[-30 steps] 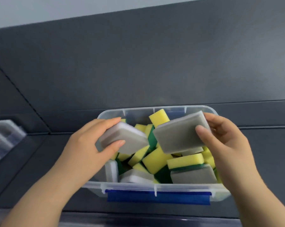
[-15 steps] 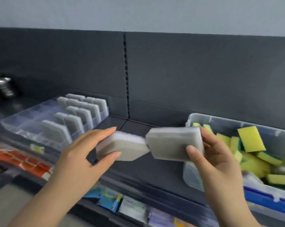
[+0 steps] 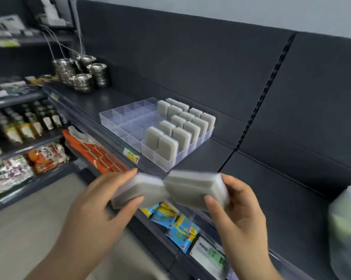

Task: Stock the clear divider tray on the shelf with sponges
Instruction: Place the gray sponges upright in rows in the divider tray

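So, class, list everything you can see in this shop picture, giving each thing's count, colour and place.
shelf: one, dark grey, centre
tray: one, clear, on the shelf
stocked sponges: over a dozen, grey-white, upright in the tray's right side
metal bowls: several stacks, silver, shelf's far left end
bottles: several, dark, lower shelves at left
orange packets: a row, below the tray
blue packets: several, blue-yellow, below the hands
bin: one, pale, right edge, blurred
left sponge: one, grey-white, in the left hand
right sponge: one, grey-white, in the right hand
left hand: grips its sponge
right hand: grips its sponge
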The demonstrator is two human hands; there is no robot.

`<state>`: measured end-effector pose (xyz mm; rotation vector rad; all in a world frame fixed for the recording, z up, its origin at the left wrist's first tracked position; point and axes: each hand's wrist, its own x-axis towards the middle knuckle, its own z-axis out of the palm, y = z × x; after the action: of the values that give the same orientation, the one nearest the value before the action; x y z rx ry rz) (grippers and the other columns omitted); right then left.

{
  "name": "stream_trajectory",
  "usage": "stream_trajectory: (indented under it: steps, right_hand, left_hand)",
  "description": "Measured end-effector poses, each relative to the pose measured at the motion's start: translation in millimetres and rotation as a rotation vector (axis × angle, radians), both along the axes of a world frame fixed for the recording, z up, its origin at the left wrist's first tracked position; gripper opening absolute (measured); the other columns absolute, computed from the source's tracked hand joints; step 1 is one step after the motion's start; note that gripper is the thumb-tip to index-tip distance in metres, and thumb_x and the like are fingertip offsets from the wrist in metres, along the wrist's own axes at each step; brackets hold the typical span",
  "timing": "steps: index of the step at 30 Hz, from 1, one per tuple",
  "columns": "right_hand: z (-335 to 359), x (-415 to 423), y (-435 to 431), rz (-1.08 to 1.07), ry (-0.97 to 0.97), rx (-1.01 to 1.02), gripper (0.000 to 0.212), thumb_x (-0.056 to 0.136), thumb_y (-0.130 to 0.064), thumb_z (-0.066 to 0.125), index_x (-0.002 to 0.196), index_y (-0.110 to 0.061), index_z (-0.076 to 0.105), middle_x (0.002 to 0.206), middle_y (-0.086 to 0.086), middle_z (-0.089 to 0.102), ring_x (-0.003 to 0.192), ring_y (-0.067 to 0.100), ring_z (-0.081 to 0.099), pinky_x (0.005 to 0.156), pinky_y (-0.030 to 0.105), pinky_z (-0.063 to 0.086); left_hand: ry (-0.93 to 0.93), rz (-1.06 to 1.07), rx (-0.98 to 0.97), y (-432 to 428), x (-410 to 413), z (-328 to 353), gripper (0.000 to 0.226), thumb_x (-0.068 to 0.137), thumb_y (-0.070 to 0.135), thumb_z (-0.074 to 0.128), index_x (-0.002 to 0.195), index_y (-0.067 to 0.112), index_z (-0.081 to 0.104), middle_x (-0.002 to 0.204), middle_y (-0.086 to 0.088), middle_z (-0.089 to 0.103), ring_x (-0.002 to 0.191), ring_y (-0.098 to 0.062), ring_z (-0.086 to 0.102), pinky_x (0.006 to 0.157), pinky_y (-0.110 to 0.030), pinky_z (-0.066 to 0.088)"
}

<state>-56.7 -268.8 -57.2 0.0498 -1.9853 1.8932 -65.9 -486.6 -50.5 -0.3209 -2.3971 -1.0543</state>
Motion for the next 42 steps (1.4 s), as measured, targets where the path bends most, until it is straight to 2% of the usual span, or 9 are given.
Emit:
stream_trajectory:
  steps: [5, 9, 13, 18, 21, 25, 35, 39, 42]
  right_hand:
    - [6, -60, -23, 0.012, 0.001, -0.014, 0.036, 0.065, -0.021, 0.069, 0.091, -0.044, 0.064, 0.098, -0.016, 0.068, 0.089, 0.000, 0.064, 0.073, 0.012, 0.049]
    - [14, -120, -36, -0.020, 0.064, -0.086, 0.035, 0.064, -0.019, 0.066, 0.097, -0.029, 0.065, 0.102, -0.013, 0.068, 0.093, 0.000, 0.064, 0.074, 0.008, 0.047]
    - [31, -186, -35, -0.131, 0.098, -0.105, 0.046, 0.067, -0.016, 0.066, 0.110, -0.031, 0.058, 0.109, -0.009, 0.066, 0.099, 0.000, 0.062, 0.081, 0.012, 0.050]
    - [44, -262, -20, -0.244, 0.084, -0.117, 0.036, 0.076, -0.011, 0.066, 0.104, -0.033, 0.062, 0.101, -0.012, 0.069, 0.094, -0.001, 0.064, 0.075, 0.010, 0.051]
    - [45, -293, -21, -0.246, 0.048, -0.089, 0.033, 0.074, -0.018, 0.067, 0.101, -0.034, 0.062, 0.098, -0.021, 0.068, 0.092, -0.003, 0.064, 0.074, 0.010, 0.050]
    - [38, -317, -28, -0.245, 0.005, -0.059, 0.040, 0.064, -0.024, 0.066, 0.103, -0.029, 0.062, 0.101, -0.010, 0.069, 0.093, 0.001, 0.064, 0.075, 0.011, 0.051]
    - [36, -328, -43, -0.318, -0.027, 0.088, 0.036, 0.061, -0.018, 0.071, 0.096, -0.028, 0.066, 0.099, -0.009, 0.070, 0.089, 0.005, 0.066, 0.075, 0.014, 0.052]
    - [38, -331, -55, -0.397, -0.006, 0.251, 0.042, 0.071, -0.036, 0.075, 0.110, -0.029, 0.061, 0.106, -0.005, 0.068, 0.097, 0.011, 0.066, 0.086, 0.030, 0.052]
    - [44, -336, -67, -0.421, -0.079, 0.429, 0.048, 0.069, -0.047, 0.068, 0.115, -0.036, 0.056, 0.108, -0.012, 0.066, 0.097, 0.007, 0.064, 0.086, 0.023, 0.051]
  left_hand:
    - [-0.009, 0.035, -0.003, -19, -47, -6, 0.040, 0.075, 0.032, 0.072, 0.113, 0.037, 0.061, 0.112, 0.031, 0.052, 0.103, 0.022, 0.041, 0.074, 0.007, 0.029]
    - [0.015, 0.017, -0.061, -37, -109, 3, 0.042, 0.074, 0.036, 0.066, 0.116, 0.034, 0.058, 0.117, 0.033, 0.047, 0.104, 0.024, 0.039, 0.080, 0.006, 0.028]
    - [0.018, -0.021, -0.092, -51, -180, 21, 0.042, 0.074, 0.034, 0.064, 0.116, 0.037, 0.058, 0.112, 0.029, 0.052, 0.104, 0.023, 0.040, 0.079, 0.006, 0.029]
    - [0.089, 0.002, -0.126, -64, -258, 33, 0.043, 0.075, 0.039, 0.062, 0.118, 0.042, 0.054, 0.119, 0.036, 0.042, 0.104, 0.023, 0.039, 0.064, -0.008, 0.039]
    - [0.084, -0.030, -0.144, -67, -284, 24, 0.042, 0.078, 0.046, 0.054, 0.120, 0.039, 0.053, 0.119, 0.032, 0.045, 0.106, 0.019, 0.040, 0.069, -0.006, 0.041]
    - [0.047, -0.063, -0.099, -71, -315, 6, 0.042, 0.079, 0.044, 0.053, 0.120, 0.033, 0.055, 0.117, 0.032, 0.048, 0.107, 0.018, 0.041, 0.087, 0.001, 0.029]
    - [0.034, -0.274, -0.060, -61, -409, 2, 0.043, 0.079, 0.032, 0.063, 0.121, 0.028, 0.057, 0.113, 0.029, 0.050, 0.108, 0.017, 0.042, 0.086, 0.001, 0.031]
    - [0.042, -0.418, -0.069, -64, -451, 3, 0.043, 0.082, 0.038, 0.059, 0.123, 0.028, 0.056, 0.114, 0.018, 0.054, 0.108, 0.006, 0.047, 0.085, -0.008, 0.040]
    - [0.047, -0.536, -0.074, -70, -478, 0, 0.043, 0.082, 0.039, 0.055, 0.124, 0.027, 0.055, 0.115, 0.017, 0.054, 0.107, 0.002, 0.050, 0.091, -0.011, 0.038]
